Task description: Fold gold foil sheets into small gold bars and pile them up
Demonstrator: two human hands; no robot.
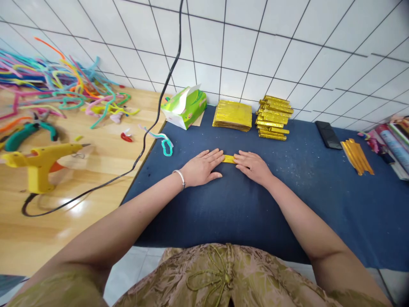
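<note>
A narrow strip of gold foil paper [228,159] lies flat on the dark blue cloth [204,213]. My left hand [203,167] rests palm down on its left end, fingers stretched out. On its right end lies my right hand [254,167], also flat with the fingers extended. Only the middle of the strip shows; both ends are under my fingers. Beyond my hands stand a stack of flat gold foil sheets [232,114] and a pile of rolled or folded gold strips [274,117].
Left, on the wooden table [105,157], are a yellow glue gun [40,164], green-handled pliers [30,130] and tangled pipe cleaners [73,85]. A black cord [159,102] hangs across. A green tissue box [185,106], a phone [328,134], flat gold strips [357,156] and books [394,147] lie around.
</note>
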